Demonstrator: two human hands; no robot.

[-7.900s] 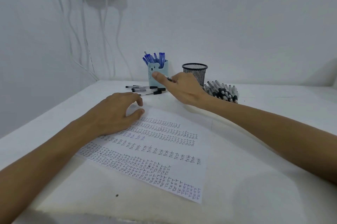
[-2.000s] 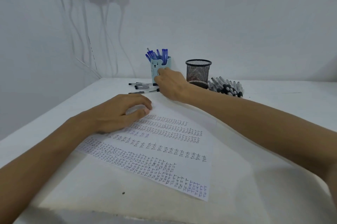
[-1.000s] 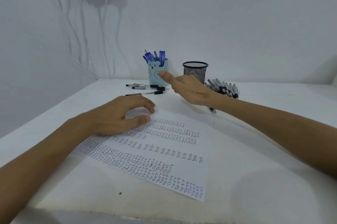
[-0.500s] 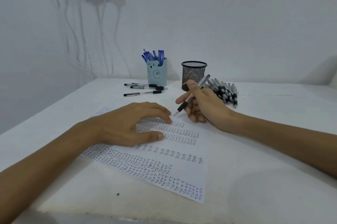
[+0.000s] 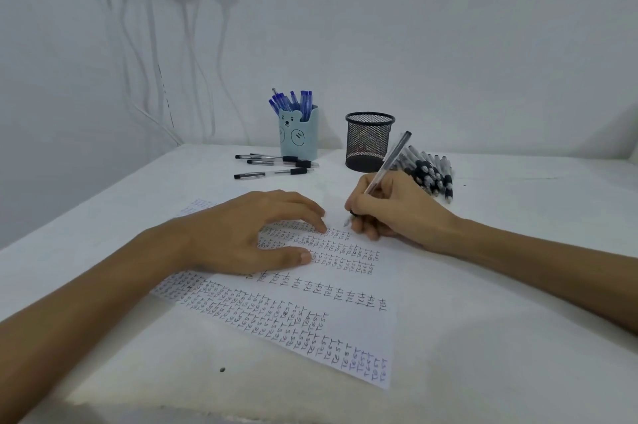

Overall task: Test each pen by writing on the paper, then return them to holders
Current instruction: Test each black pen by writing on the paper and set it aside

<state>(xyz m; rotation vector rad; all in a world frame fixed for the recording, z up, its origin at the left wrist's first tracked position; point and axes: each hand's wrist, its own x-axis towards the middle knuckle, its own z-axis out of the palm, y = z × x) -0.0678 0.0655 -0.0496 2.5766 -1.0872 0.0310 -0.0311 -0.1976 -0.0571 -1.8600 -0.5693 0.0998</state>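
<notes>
A white sheet of paper (image 5: pixel 331 327) covered in rows of the word "test" lies on the table. My left hand (image 5: pixel 248 233) rests flat on its upper part, fingers spread. My right hand (image 5: pixel 390 206) grips a clear black-ink pen (image 5: pixel 390 161) in a writing hold, tip down at the paper's top edge. Behind stand a light blue bear holder (image 5: pixel 297 142) with several blue pens and a black mesh holder (image 5: pixel 368 142). Three black pens (image 5: pixel 276 166) lie left of the holders. A pile of black pens (image 5: pixel 428 171) lies right of the mesh holder.
The white table (image 5: pixel 518 285) meets white walls at the back and left. Charger cables (image 5: pixel 152 54) hang down the wall at the back left from a socket shelf. A small dark speck (image 5: pixel 222 369) sits near the table's front edge.
My right hand has taken a black pen from beside the holders, drawn back and lowered its tip to the paper's top edge. My left hand has slid right and flattened on the sheet.
</notes>
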